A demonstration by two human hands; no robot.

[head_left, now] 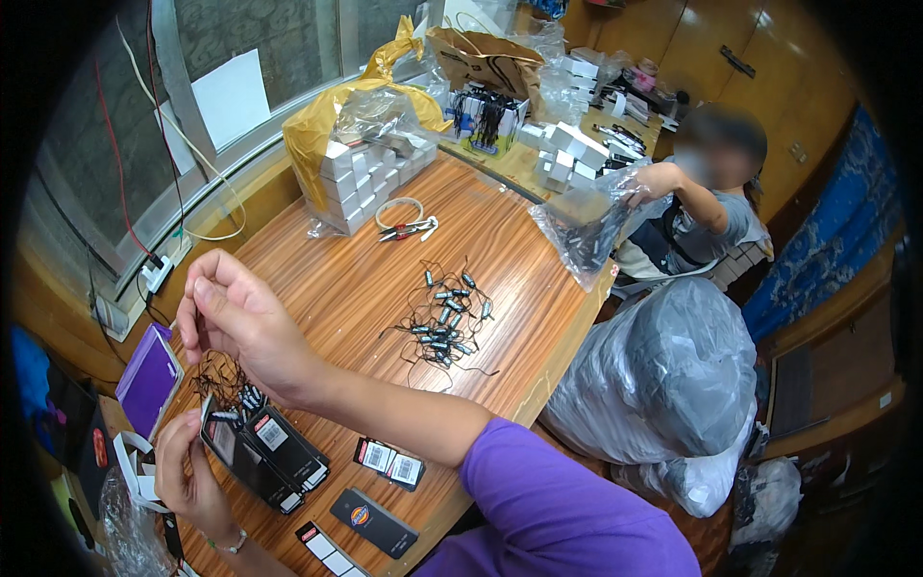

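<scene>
My left hand (183, 471) is closed at the near left of the table, thumb and fingers pinching the edge of a black hang tag (219, 438). Beside that tag lies a stack of black hang tags (279, 452) with white labels, and a tangle of thin dark cords with small black-and-silver ends (248, 399) rests at its top. My right hand (236, 313) is raised above the cords, its fingers curled toward the thumb; whatever they hold, if anything, is too thin to make out. More corded ends (442, 327) lie in a loose pile mid-table.
Several black cards (375, 522) lie near the front edge. Pliers (408, 230) and a cord loop lie farther back, by a yellow bag (308, 135) of white boxes. At right, a person (707, 202) handles a clear bag (582, 231); large plastic sacks (663, 365) stand beside the table.
</scene>
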